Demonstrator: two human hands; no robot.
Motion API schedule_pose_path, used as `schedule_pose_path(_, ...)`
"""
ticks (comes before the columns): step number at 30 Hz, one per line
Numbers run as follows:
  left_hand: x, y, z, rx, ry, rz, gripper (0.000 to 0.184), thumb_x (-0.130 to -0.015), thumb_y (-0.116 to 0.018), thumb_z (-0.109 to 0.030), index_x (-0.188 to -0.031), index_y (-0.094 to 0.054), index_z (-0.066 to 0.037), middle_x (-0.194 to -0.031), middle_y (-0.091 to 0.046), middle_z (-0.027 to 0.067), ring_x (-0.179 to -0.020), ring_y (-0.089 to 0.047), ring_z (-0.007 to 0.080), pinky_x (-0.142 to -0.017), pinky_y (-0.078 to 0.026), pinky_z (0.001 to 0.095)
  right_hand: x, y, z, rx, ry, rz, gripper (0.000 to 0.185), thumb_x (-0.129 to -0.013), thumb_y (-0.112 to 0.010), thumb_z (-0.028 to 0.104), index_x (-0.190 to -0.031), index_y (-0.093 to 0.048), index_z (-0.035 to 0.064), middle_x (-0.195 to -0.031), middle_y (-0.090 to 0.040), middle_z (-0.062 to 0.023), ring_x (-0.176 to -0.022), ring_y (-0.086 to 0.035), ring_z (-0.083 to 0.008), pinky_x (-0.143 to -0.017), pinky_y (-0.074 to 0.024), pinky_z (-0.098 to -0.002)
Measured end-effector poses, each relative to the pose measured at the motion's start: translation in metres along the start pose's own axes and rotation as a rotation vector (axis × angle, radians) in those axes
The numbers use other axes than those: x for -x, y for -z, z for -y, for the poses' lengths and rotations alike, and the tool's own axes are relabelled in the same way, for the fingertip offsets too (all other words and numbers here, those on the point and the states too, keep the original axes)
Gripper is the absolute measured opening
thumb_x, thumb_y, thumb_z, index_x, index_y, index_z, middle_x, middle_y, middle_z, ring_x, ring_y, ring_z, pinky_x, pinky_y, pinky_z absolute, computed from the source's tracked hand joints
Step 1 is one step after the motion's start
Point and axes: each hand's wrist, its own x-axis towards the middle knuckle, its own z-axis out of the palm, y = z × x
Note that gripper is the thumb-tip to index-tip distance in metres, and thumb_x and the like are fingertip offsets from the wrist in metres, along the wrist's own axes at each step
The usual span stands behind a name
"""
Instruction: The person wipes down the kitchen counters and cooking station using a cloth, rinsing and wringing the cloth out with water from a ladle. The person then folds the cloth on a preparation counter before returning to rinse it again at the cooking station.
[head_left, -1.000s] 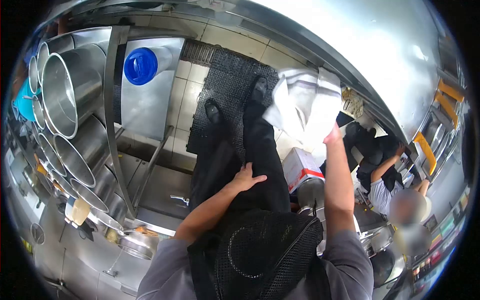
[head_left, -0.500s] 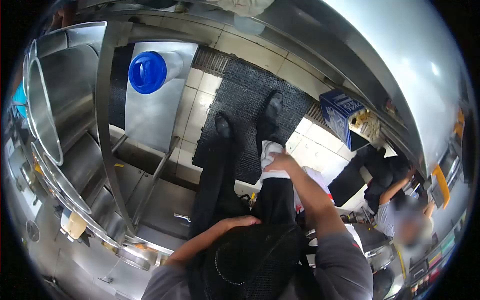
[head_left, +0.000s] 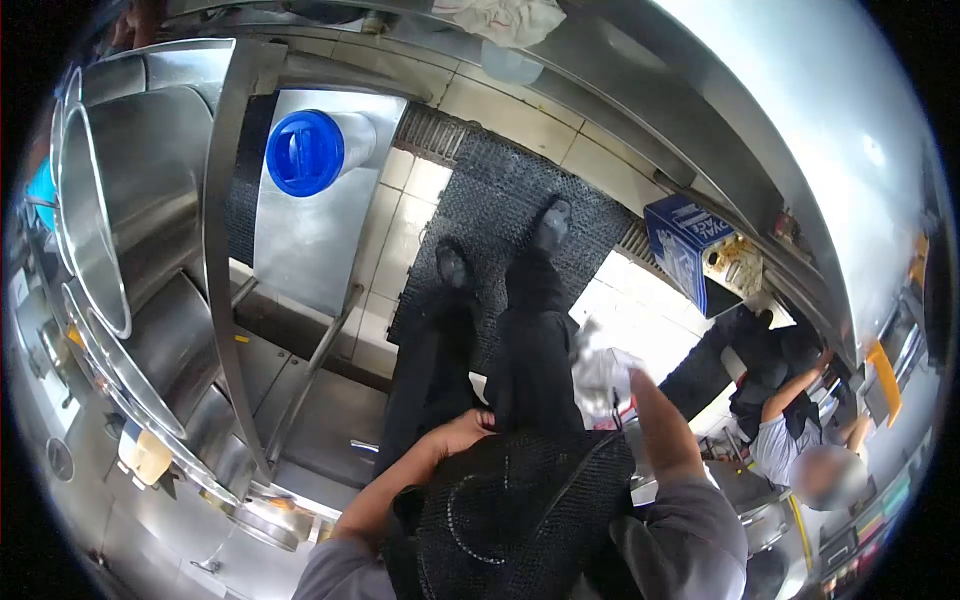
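A white cloth (head_left: 603, 378) is bunched beside my right thigh, partly smeared by motion. My right hand (head_left: 637, 385) is at the cloth, its fingers hidden behind the fabric. On my left thigh, near the lap, rests my left hand (head_left: 468, 430), next to the black mesh item (head_left: 510, 510) at my waist; its fingertips are partly tucked from sight. My black trousers (head_left: 535, 360) and dark shoes (head_left: 552, 226) are over a black floor mat (head_left: 500, 190).
Large metal pots (head_left: 150, 170) stand on a rack at left, beside a blue-lidded container (head_left: 305, 153) on a steel surface. A blue box (head_left: 680, 245) sits under the right counter (head_left: 770, 130). Another person (head_left: 785, 435) is at right.
The cloth has gone from raised, to my right leg, to beside my right thigh, moving with my right hand. My left hand has drawn back from the leg towards my lap.
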Motion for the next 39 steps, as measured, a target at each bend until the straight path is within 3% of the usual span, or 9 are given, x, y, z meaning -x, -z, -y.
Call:
schedule_pose_path(10,0.031,-0.024,-0.077,-0.072,-0.155,-0.255,0.043,-0.097,-0.078,-0.026,-0.128,-0.068,0.001,-0.123,-0.074,0.0082,-0.112,-0.066,0.0154,-0.101,-0.050,0.0311,0.082,0.001,-0.055,-0.805,-0.085,0.117,0.079,-0.088,-0.071,0.059,-0.148,-0.055,0.0100,-0.144,-0.057,-0.0221,-0.125,-0.063,-0.0347,-0.105,-0.0537,-0.0446)
schedule_pose_path(14,0.034,0.005,-0.105,-0.654,-0.221,-0.413,0.063,-0.089,-0.083,-0.041,-0.135,-0.062,-0.003,-0.143,-0.060,0.0200,-0.130,-0.058,0.0360,-0.112,-0.045,0.0457,0.054,0.014,-0.059,-1.017,-0.055,0.179,0.075,-0.090,-0.070,0.057,-0.146,-0.057,0.0087,-0.140,-0.061,-0.0212,-0.121,-0.065,-0.0337,-0.102,-0.0551,-0.0442)
schedule_pose_path(16,0.044,0.018,-0.124,-1.477,-0.401,-0.715,0.070,-0.085,-0.083,-0.049,-0.139,-0.061,-0.011,-0.156,-0.043,0.0217,-0.142,-0.042,0.0479,-0.118,-0.033,0.0613,0.026,0.029,-0.055,-1.075,-0.033,0.229,0.073,-0.091,-0.070,0.056,-0.145,-0.058,0.0080,-0.138,-0.063,-0.0207,-0.119,-0.067,-0.0332,-0.101,-0.0559,-0.0440)
schedule_pose_path(18,0.062,0.023,-0.157,-1.608,-0.166,-0.919,0.080,-0.082,-0.083,-0.051,-0.149,-0.054,-0.018,-0.164,-0.029,0.0237,-0.148,-0.027,0.0566,-0.117,-0.024,0.0717,-0.011,0.051,-0.047,-1.087,-0.014,0.285,0.071,-0.092,-0.069,0.055,-0.144,-0.059,0.0073,-0.136,-0.065,-0.0203,-0.117,-0.068,-0.0326,-0.100,-0.0566,-0.0437)
schedule_pose_path(20,0.062,0.041,-0.135,-1.314,-0.077,-1.209,0.096,-0.078,-0.087,-0.045,-0.158,-0.041,-0.018,-0.165,-0.025,0.0273,-0.147,-0.027,0.0589,-0.111,-0.027,0.0790,-0.055,0.077,-0.034,-1.023,-0.008,0.369,0.069,-0.093,-0.069,0.054,-0.143,-0.060,0.0066,-0.134,-0.067,-0.0198,-0.115,-0.070,-0.0321,-0.099,-0.0574,-0.0435)
schedule_pose_path(22,0.056,0.067,-0.122,-1.136,-0.055,-1.208,0.109,-0.078,-0.088,-0.045,-0.165,-0.027,-0.021,-0.165,-0.024,0.0311,-0.148,-0.027,0.0577,-0.115,-0.031,0.0720,-0.102,0.101,-0.012,-0.798,-0.020,0.438,0.068,-0.094,-0.069,0.053,-0.142,-0.061,0.0059,-0.132,-0.069,-0.0194,-0.113,-0.071,-0.0316,-0.098,-0.0581,-0.0433)
schedule_pose_path(23,0.051,0.076,-0.122,-1.073,-0.136,-1.247,0.109,-0.079,-0.088,-0.044,-0.166,-0.026,-0.021,-0.165,-0.023,0.0319,-0.148,-0.028,0.0568,-0.116,-0.034,0.0666,-0.122,0.112,0.004,-0.610,0.026,0.382,0.047,-0.103,-0.062,0.044,-0.125,-0.068,0.0029,-0.104,-0.076,-0.0099,-0.087,-0.074,-0.0256,-0.086,-0.0613,-0.0405)
schedule_pose_path(25,0.038,0.094,-0.129,-1.033,-0.213,-1.328,0.108,-0.079,-0.089,-0.039,-0.166,-0.027,-0.020,-0.165,-0.022,0.0338,-0.148,-0.032,0.0538,-0.118,-0.039,0.0526,-0.164,0.086,0.032,-0.623,0.107,0.303,0.049,-0.102,-0.062,0.047,-0.124,-0.068,0.0038,-0.104,-0.075,-0.0098,-0.089,-0.074,-0.0260,-0.085,-0.0608,-0.0419)
schedule_pose_path(39,-0.046,0.218,-0.156,-1.136,-0.512,-1.671,0.106,-0.077,-0.088,-0.032,-0.164,-0.030,-0.014,-0.163,-0.023,0.0362,-0.143,-0.037,0.0557,-0.115,-0.039,0.0576,-0.324,-0.044,0.170,0.276,0.279,-0.651,0.054,-0.103,-0.057,0.050,-0.128,-0.065,0.0018,-0.111,-0.072,-0.0209,-0.099,-0.071,-0.0370,-0.089,-0.0580,-0.0484)
